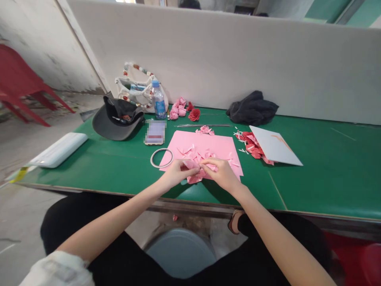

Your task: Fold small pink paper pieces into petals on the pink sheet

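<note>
My left hand [175, 174] and my right hand [218, 174] meet low over a pink paper sheet [214, 143], pinching a crumpled pink paper piece [190, 164] between them. Part of that piece is hidden by my fingers. Small pink paper scraps [205, 155] lie scattered across the sheet, and another cluster [195, 178] sticks out below its front edge. A thin round metal ring [162, 158] rests on the green table just left of the sheet, near my left hand.
The green table [324, 186] also holds a phone with a blurred screen [154, 132], a black cap [117, 119], a water bottle [158, 101], pink and red paper flowers [184, 109], red paper scraps [251, 145], a white board [275, 145], and dark cloth [253, 109]. A white partition [223, 59] stands behind.
</note>
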The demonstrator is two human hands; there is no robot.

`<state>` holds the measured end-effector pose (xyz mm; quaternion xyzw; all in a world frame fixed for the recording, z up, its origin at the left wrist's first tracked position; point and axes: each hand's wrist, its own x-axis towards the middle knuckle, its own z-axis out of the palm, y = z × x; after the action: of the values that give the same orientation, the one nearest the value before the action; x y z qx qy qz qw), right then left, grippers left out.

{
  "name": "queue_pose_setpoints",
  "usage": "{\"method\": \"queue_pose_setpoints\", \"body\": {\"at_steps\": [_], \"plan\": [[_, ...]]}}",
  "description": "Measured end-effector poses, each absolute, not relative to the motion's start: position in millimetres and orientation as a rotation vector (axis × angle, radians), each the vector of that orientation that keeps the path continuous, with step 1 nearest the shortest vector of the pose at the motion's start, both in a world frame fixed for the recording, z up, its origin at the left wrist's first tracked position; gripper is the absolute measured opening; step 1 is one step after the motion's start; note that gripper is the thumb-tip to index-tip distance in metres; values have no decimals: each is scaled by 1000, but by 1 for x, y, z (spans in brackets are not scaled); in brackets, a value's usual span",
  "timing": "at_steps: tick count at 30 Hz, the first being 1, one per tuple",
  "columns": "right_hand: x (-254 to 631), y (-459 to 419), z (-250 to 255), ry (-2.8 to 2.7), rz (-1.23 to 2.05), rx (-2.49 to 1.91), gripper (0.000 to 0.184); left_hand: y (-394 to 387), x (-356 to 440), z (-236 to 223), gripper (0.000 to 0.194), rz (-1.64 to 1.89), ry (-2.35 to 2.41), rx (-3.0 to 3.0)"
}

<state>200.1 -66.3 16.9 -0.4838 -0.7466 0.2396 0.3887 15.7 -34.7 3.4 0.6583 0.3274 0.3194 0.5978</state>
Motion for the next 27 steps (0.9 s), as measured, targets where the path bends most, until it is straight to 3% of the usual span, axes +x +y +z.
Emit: {"method": "queue_pose_setpoints", "body": {"at_steps": [27], "plan": [[202,-66,14,-1873,763,-1223,15,-37,17,9,26,666,814,1405]]}}
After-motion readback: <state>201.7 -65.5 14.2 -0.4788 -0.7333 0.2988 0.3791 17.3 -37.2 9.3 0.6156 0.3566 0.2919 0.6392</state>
